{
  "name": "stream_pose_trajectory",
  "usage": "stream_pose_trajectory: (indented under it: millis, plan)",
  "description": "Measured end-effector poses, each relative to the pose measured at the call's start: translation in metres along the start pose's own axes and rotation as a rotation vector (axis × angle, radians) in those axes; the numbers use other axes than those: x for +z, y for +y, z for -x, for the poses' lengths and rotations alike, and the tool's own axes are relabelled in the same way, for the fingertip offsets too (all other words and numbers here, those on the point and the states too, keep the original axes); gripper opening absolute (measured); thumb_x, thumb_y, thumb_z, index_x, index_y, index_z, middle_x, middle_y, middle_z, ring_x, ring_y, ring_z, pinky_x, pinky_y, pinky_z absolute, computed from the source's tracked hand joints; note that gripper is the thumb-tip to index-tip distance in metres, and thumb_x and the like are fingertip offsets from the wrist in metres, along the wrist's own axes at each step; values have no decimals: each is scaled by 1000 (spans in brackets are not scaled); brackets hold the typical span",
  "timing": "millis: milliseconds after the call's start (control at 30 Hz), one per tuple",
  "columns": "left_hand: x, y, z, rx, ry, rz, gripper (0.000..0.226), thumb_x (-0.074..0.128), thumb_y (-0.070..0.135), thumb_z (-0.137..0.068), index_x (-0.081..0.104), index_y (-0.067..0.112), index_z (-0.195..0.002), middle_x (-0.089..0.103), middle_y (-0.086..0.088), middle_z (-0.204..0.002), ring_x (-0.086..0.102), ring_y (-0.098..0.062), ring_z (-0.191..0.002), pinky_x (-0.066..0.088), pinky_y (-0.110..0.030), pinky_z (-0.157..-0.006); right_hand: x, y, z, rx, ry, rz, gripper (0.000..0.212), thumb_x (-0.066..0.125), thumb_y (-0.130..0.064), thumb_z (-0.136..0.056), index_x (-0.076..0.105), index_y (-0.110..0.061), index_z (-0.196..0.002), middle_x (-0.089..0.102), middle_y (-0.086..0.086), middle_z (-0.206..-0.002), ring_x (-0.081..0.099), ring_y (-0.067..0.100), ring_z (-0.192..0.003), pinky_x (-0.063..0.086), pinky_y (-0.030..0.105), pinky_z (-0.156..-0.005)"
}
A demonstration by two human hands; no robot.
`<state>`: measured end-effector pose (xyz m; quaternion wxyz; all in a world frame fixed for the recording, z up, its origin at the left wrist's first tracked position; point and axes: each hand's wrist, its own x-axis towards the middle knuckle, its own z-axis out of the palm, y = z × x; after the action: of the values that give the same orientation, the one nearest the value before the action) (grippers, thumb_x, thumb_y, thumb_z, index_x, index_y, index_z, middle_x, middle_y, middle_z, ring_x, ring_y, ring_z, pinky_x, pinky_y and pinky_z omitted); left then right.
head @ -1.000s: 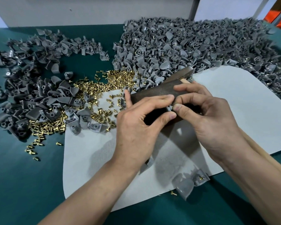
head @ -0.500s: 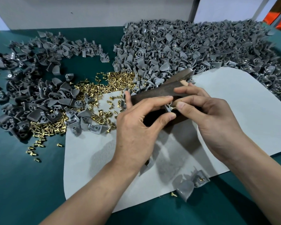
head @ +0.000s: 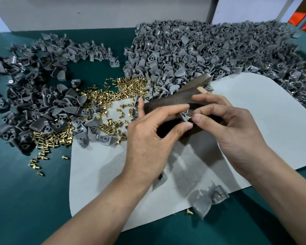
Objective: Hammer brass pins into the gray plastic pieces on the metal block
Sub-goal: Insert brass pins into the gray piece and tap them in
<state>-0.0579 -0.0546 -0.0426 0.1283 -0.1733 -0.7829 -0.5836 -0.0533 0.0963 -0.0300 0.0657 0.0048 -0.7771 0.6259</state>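
My left hand (head: 148, 138) pinches a small gray plastic piece (head: 184, 115) between forefinger and thumb, just above the dark metal block (head: 166, 101). My right hand (head: 237, 128) pinches a brass pin (head: 190, 118) with its fingertips against that piece. A wooden handle end (head: 201, 90) shows behind my right fingers at the block's far end. Loose brass pins (head: 113, 96) lie scattered left of the block on the table and the white sheet (head: 272, 121).
A big heap of gray pieces (head: 219, 50) fills the back right, a darker heap of gray pieces (head: 34, 94) the left. Two gray pieces (head: 207, 200) with a pin lie at the sheet's near edge. Green table (head: 25, 200) surrounds the sheet.
My right fingertips have drawn back slightly to the right, showing the gray piece and the brass pin between both hands. The view has shifted a little.
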Motion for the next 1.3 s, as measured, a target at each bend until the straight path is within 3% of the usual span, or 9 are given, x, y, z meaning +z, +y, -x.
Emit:
stream_pose_trajectory:
  millis: [133,600,900,1300]
  plan:
    - [-1,1,-1,3,-6,-13,30,71,28,-77,65,30,-106,70,16,-101,66,6,-94,4,-29,-122,4,1,1,-31,26,51,16,66,-6,-84,69,-17,-73,60,-11,-118,40,2,-131,26,41,-115]
    - [-1,1,0,-1,-2,-8,30,72,28,-76,65,30,-105,70,18,-100,66,7,-93,4,-32,-123,6,2,3,-76,81,89,17,70,-9,-81,69,-22,-71,61,-12,-115,43,7,-129,29,45,-113]
    - [0,1,0,-24,13,17,30,73,28,-75,66,32,-104,70,20,-100,67,6,-92,2,-24,-121,5,3,2,-88,78,115,18,71,-10,-81,70,-25,-71,61,-17,-111,45,8,-127,32,49,-110]
    - [0,2,-1,-26,13,19,28,74,24,-76,68,29,-103,71,15,-104,66,5,-97,0,-28,-121,5,3,-1,-99,64,86,15,70,-19,-78,69,-29,-68,62,-15,-109,46,6,-127,30,45,-112]
